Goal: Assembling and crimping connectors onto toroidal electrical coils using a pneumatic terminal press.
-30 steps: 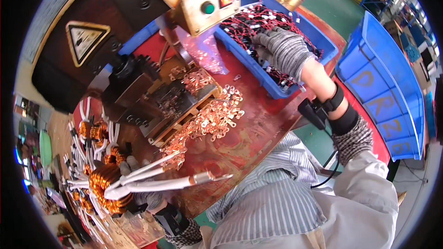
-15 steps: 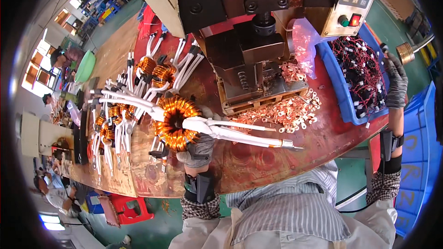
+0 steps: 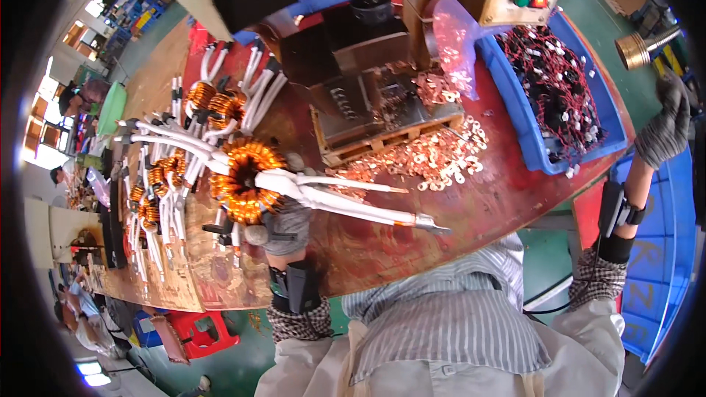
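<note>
My left hand [image 3: 283, 228], in a grey glove, is closed from below around a ring-shaped coil [image 3: 227, 180] wound with copper wire. Thick white-sleeved leads [image 3: 331, 198] stick out of the coil to both sides; one on the right ends in a bare metallic tip. To the far right, my right hand [image 3: 663, 123], also gloved, is raised past the table edge with its fingers stretched upward. I see nothing in it, though its fingertips are indistinct. The brass-coloured head [image 3: 631, 51] on a metal arm is just above that hand.
A dark press [image 3: 368, 59] stands ahead, with copper ring terminals [image 3: 434, 162] heaped before it. A blue bin [image 3: 540, 143] holds red-and-black wire bundles [image 3: 551, 88]. More coils [image 3: 224, 106] lie left. Large blue crates [image 3: 662, 250] stand right; a red stool [image 3: 209, 334] is lower left.
My right hand has moved right, away from the blue bin toward the picture's rim. The view has shifted, so the press, bin and held coil appear further left. My left hand keeps its hold.
</note>
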A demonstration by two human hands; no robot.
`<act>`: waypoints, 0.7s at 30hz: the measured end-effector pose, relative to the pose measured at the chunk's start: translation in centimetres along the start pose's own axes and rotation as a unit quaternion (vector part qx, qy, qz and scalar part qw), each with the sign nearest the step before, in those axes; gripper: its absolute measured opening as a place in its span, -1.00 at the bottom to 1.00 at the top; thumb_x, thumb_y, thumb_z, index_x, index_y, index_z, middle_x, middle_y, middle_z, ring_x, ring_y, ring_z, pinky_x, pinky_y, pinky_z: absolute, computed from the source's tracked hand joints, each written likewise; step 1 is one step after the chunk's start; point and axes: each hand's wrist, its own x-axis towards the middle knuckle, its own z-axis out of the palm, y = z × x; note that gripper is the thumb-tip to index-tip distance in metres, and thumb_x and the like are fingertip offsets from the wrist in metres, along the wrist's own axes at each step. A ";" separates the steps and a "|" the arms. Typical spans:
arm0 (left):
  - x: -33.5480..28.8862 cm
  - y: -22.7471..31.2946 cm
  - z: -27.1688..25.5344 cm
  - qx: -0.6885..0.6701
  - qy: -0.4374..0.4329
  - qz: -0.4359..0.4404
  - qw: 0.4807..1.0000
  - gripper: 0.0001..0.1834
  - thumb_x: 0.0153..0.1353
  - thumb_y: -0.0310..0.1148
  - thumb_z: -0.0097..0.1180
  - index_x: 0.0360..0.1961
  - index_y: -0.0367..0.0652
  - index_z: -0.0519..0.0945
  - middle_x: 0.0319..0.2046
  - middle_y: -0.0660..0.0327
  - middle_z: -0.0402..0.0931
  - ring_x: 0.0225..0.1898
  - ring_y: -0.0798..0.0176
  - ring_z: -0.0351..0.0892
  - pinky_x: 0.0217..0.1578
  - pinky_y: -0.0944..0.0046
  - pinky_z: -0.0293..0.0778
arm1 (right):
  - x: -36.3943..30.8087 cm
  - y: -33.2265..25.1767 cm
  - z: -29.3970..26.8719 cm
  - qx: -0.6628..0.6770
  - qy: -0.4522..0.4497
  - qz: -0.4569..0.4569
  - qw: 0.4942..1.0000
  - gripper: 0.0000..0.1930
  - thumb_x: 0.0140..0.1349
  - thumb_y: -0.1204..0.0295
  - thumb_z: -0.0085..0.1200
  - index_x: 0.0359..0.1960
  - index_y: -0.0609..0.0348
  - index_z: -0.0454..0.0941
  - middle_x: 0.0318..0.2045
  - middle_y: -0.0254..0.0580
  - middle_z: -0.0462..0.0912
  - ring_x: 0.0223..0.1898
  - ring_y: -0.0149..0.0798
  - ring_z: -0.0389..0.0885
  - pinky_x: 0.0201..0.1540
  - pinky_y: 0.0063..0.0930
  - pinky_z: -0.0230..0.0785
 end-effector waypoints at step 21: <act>-0.5 -0.2 -1.2 0.058 0.071 -0.049 0.995 -0.16 0.04 0.22 -0.12 0.22 -0.04 -0.02 0.01 0.07 0.28 -0.32 0.12 0.43 -0.27 0.09 0.44 | -12.2 -23.0 -1.7 0.649 -0.540 0.335 0.418 -0.77 0.28 0.38 -0.23 -0.29 0.29 0.42 -0.36 -0.17 0.50 -0.20 -0.33 0.46 -0.06 -0.45 0.27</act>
